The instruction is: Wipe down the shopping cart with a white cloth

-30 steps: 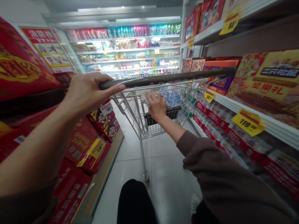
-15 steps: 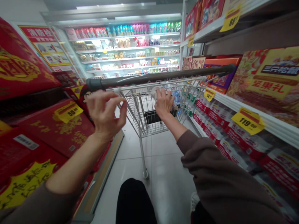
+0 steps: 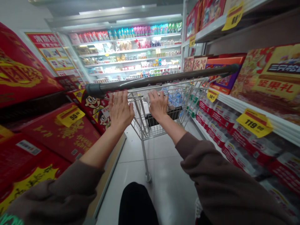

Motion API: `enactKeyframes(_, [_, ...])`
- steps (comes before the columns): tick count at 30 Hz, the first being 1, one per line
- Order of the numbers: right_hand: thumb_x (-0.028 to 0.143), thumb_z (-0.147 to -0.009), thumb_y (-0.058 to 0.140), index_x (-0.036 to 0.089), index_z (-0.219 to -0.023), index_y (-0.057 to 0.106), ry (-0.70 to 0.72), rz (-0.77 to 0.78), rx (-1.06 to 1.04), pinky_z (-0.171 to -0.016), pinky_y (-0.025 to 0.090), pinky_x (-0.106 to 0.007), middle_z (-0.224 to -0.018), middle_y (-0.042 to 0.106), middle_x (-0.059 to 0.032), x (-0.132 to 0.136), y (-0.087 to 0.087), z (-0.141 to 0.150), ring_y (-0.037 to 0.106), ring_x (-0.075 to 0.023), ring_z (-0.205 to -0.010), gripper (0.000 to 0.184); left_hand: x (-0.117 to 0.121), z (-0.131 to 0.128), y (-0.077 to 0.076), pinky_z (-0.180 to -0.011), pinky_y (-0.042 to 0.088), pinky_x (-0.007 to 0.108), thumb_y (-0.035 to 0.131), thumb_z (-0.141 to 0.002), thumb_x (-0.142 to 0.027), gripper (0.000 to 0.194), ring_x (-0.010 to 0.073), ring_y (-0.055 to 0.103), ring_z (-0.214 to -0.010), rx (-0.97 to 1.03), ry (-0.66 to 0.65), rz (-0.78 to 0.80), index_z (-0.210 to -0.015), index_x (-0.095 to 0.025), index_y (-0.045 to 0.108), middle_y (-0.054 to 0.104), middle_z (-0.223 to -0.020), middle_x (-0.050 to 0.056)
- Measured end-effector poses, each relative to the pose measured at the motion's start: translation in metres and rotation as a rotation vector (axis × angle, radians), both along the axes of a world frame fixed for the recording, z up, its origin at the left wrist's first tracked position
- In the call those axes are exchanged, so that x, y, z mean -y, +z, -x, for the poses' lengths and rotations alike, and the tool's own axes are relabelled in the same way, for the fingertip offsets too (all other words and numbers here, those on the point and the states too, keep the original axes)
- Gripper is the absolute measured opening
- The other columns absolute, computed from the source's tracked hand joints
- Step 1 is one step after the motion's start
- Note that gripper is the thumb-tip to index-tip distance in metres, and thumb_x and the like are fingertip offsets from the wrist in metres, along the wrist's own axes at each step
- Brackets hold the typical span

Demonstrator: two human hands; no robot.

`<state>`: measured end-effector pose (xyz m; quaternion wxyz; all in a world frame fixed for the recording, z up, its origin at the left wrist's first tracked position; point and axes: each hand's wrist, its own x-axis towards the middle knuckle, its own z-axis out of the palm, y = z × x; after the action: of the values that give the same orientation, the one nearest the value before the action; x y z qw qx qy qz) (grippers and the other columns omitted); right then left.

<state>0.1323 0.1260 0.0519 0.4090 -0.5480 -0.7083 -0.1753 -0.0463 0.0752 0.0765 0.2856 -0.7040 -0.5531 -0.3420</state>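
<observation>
A wire shopping cart (image 3: 138, 115) stands in front of me, its dark grey handle bar (image 3: 152, 80) running across the view. My left hand (image 3: 120, 111) is just below the left part of the bar, fingers stretched out and holding nothing. Whether its fingertips touch the cart cannot be made out. My right hand (image 3: 158, 104) is curled over a crumpled whitish cloth or tissue (image 3: 146, 97) at the cart's near upper edge, below the bar. A black panel (image 3: 153, 120) hangs in the cart beneath that hand.
Red gift boxes (image 3: 63, 131) are stacked close on the left. On the right, a shelf holds nut gift boxes (image 3: 276, 75) above packs of bottled water (image 3: 234, 134). A lit chiller (image 3: 131, 53) spans the far end. The tiled floor (image 3: 164, 168) shows under the cart.
My left hand has come forward and to the right, from a curled, raised pose to outstretched fingers near the bar. My right hand has shifted slightly left with the cloth.
</observation>
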Motion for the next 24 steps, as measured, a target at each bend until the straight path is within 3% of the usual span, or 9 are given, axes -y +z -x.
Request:
enactKeyframes(3, [0.007,-0.092,0.041,0.019,-0.135,0.060,0.084,-0.007,0.133,-0.095,0.043,-0.052,-0.134,0.063,-0.0131,0.000,0.007,-0.003,0.047,-0.0346,-0.125,0.048,-0.008,0.000,0.016,-0.119,0.028,0.060,0.037,-0.097,-0.035,0.050,0.0385,0.046,-0.138,-0.087,0.021,0.074,-0.142,-0.018,0.049,0.059,-0.138,0.018])
enactKeyframes(7, [0.006,-0.090,0.043,0.020,-0.131,0.063,-0.057,0.014,0.064,-0.096,0.043,-0.054,-0.128,0.065,-0.0137,-0.005,0.011,-0.028,0.046,-0.0359,-0.126,0.048,-0.023,0.005,0.036,-0.108,0.038,0.061,0.039,-0.095,-0.038,0.044,0.0420,0.054,-0.125,-0.155,0.073,0.206,-0.125,-0.014,0.060,0.064,-0.123,0.022])
enactKeyframes(10, [0.006,-0.088,0.042,0.019,-0.138,0.060,-0.106,0.020,-0.013,-0.096,0.043,-0.058,-0.134,0.063,-0.0148,-0.005,0.007,-0.026,0.045,-0.0378,-0.126,0.055,-0.034,0.010,0.045,-0.105,0.041,0.058,0.044,-0.092,-0.037,0.041,0.0384,0.058,-0.120,-0.161,0.082,0.303,-0.124,-0.016,0.060,0.066,-0.119,0.020])
enactKeyframes(15, [0.007,-0.092,0.033,0.018,-0.153,0.045,0.006,0.039,0.138,-0.096,0.044,-0.057,-0.156,0.049,-0.0105,0.001,-0.007,-0.017,0.043,-0.0365,-0.129,0.064,-0.041,0.022,0.055,-0.108,0.042,0.051,0.046,-0.090,-0.031,0.045,0.0325,0.059,-0.118,-0.235,-0.009,0.397,-0.129,-0.011,0.056,0.066,-0.125,0.019])
enactKeyframes(20, [0.017,-0.087,0.047,0.027,-0.161,0.030,-0.158,0.060,0.011,-0.097,0.043,-0.065,-0.162,0.042,-0.0051,-0.001,-0.019,-0.040,0.034,-0.0415,-0.132,0.076,-0.038,0.031,0.060,-0.105,0.046,0.044,0.046,-0.092,-0.033,0.048,0.0291,0.061,-0.113,-0.305,-0.039,0.421,-0.133,-0.008,0.054,0.067,-0.120,0.018])
enactKeyframes(24, [0.010,-0.091,0.036,0.019,-0.159,0.036,-0.080,0.060,0.058,-0.101,0.042,-0.061,-0.166,0.034,-0.0099,0.002,-0.030,-0.029,0.036,-0.0371,-0.135,0.069,-0.030,0.030,0.060,-0.109,0.044,0.043,0.040,-0.096,-0.033,0.052,0.0284,0.061,-0.117,-0.322,-0.014,0.426,-0.138,-0.004,0.051,0.066,-0.123,0.019])
